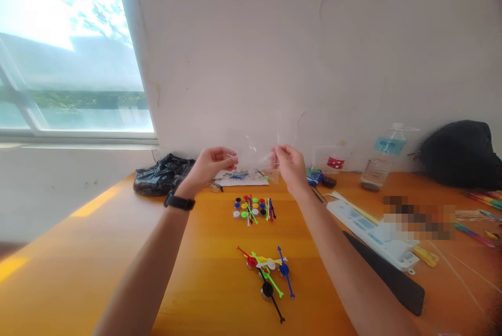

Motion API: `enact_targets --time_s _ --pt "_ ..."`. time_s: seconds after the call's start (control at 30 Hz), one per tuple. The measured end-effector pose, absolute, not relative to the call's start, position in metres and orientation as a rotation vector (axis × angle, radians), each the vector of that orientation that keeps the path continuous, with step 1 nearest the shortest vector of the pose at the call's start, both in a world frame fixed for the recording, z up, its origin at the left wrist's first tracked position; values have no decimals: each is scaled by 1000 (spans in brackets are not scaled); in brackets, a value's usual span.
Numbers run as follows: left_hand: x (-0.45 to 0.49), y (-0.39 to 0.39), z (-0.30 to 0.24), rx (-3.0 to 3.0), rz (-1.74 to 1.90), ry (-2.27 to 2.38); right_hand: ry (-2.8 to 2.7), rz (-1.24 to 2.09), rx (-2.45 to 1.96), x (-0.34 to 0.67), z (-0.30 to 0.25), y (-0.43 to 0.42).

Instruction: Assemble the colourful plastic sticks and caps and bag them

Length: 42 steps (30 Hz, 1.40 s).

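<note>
We barely see the clear plastic (251,145); our right hand (291,165) pinches its right edge; whether our left hand (214,165), opposite, grips it, we cannot tell.

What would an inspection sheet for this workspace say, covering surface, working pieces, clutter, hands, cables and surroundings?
Surface: wooden table, with sunlight patches at its left.
Working pieces: clear plastic between the hands; a near cluster of arrow-topped pieces; farther off, coloured round pieces with arrows beside and over them.
Clutter: crumpled black bag at left; bottle, white strip and dark flat object at right.
Hands: right hand pinches the plastic; left hand is curled, grip unclear.
Cables: thin pale strands at right; cannot tell whether they are cables.
Surroundings: window at left, pale wall behind.
</note>
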<state>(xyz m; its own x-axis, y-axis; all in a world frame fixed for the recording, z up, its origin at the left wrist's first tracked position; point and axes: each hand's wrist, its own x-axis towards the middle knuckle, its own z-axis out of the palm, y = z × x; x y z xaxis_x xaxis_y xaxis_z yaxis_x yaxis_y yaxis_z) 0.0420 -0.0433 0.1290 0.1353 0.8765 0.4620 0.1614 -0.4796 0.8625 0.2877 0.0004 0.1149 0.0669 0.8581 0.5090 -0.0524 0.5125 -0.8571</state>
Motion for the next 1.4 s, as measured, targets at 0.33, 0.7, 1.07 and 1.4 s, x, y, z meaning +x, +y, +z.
enact_targets --time_s 0.33,0.7,1.07,1.4 --pt "46 -46 127 1882 1151 979 -1467 718 -866 304 119 1" --pt "46 -38 118 2181 1388 1225 -1719 640 -907 305 113 6" --pt "95 -49 92 2985 1013 1188 -1808 880 -918 281 98 4" --pt "82 -25 71 2948 917 1413 -1964 612 -1104 299 92 14"
